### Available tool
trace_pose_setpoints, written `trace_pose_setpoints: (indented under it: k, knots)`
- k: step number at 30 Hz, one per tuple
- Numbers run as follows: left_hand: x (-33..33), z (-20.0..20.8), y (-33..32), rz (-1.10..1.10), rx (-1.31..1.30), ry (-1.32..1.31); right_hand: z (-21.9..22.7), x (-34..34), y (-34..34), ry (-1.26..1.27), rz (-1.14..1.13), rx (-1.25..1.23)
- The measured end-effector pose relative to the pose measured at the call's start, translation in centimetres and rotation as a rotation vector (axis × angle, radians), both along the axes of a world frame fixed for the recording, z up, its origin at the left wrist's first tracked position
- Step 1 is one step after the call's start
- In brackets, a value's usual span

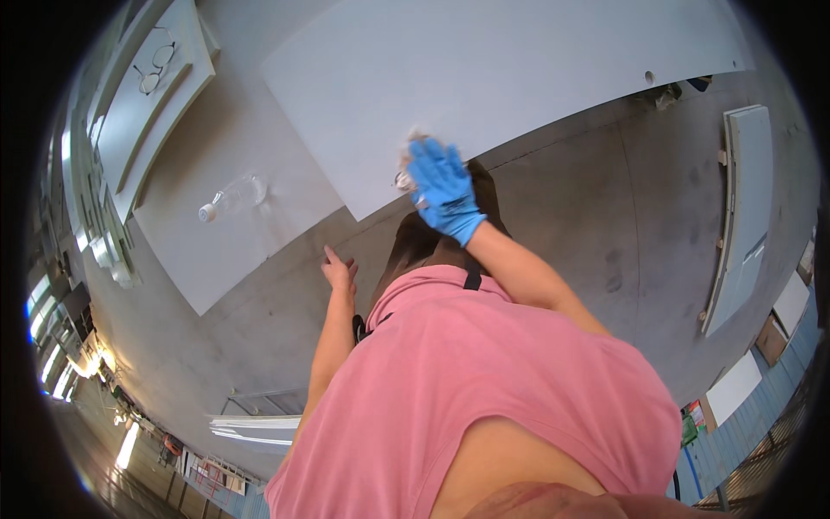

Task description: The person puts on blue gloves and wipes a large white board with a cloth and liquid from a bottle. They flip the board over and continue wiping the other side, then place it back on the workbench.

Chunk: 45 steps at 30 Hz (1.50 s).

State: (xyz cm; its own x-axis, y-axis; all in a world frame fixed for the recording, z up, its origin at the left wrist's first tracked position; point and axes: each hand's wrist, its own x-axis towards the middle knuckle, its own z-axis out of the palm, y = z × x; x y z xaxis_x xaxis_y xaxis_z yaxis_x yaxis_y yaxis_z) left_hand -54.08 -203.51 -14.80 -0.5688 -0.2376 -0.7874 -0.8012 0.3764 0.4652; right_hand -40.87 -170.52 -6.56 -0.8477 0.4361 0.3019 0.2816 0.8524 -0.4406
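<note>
My right hand [443, 186] wears a blue glove and presses a crumpled, pale cloth [405, 173] against a large white panel [510, 69], close to its near edge. The glove covers part of the cloth, and the fingers point away from me. My left hand [340, 270] is bare and hangs beside my left leg, its fingers apart and holding nothing. Beyond it, a clear plastic bottle [235, 198] with a white cap lies on its side on another white surface [207, 268].
White boards [160, 112] are stacked at the far left, with eyeglasses [156, 69] on top. Another board stack [748, 208] stands at the right. Behind me on the left are more white sheets [255, 428]. The floor [571, 199] is grey concrete.
</note>
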Motion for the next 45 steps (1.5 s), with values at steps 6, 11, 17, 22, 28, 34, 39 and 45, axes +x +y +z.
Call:
trace_pose_setpoints:
  k: [6,11,17,22,28,34,39,45]
  knots:
    - [-1.6,1.1,-0.1,-0.060,0.023,0.041,-0.4,4.9,11.2,0.108,-0.186,0.152]
    - [-2.2,0.2,1.3,-0.137,0.087,0.033,-2.1,11.8,25.8,-0.044,-0.606,0.428]
    - [0.7,-0.4,1.5,-0.172,0.041,-0.113,1.6,3.2,11.3,0.130,-0.302,0.044]
    - [0.5,-0.5,3.5,-0.211,0.021,-0.163,1.9,3.1,9.7,0.067,0.105,0.119]
    - [3.1,0.1,10.5,-0.306,-0.009,-0.165,2.2,9.6,31.4,0.130,-0.214,0.061]
    - [9.0,1.0,23.6,-0.486,-0.004,-0.282,-2.4,28.4,62.6,-0.098,-0.687,0.543]
    - [14.3,2.9,32.0,-0.556,0.024,-0.325,-4.7,29.6,64.3,-0.073,-0.743,0.347]
    - [15.5,3.8,35.5,-0.561,-0.017,-0.344,0.7,16.5,47.4,-0.116,-0.170,0.019]
